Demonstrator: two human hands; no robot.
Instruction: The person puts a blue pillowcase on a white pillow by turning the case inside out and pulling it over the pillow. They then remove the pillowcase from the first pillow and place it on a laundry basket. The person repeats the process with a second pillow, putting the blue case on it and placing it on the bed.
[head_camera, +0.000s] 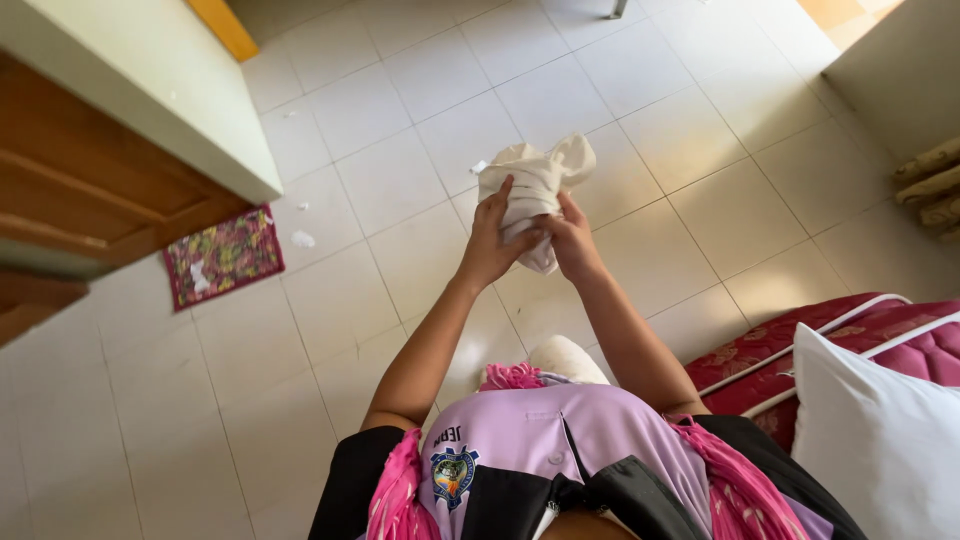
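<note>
You hold the cream cloth (535, 190) out in front of you above the tiled floor (380, 180); your left hand (490, 245) and right hand (572, 243) both grip its lower part, so the bundle's long axis goes up and far from your fingers. No packages or signs show; a small flowered mat (222, 256) lies at the left, a white pillow (880, 440) near right.

We count two hands, the left hand (489, 245) and right hand (575, 243), at frame centre on one cream cloth (533, 180). One patterned mat (223, 256) lies left, one white pillow (880, 440) lower right, one red mattress (800, 345) beside it.
</note>
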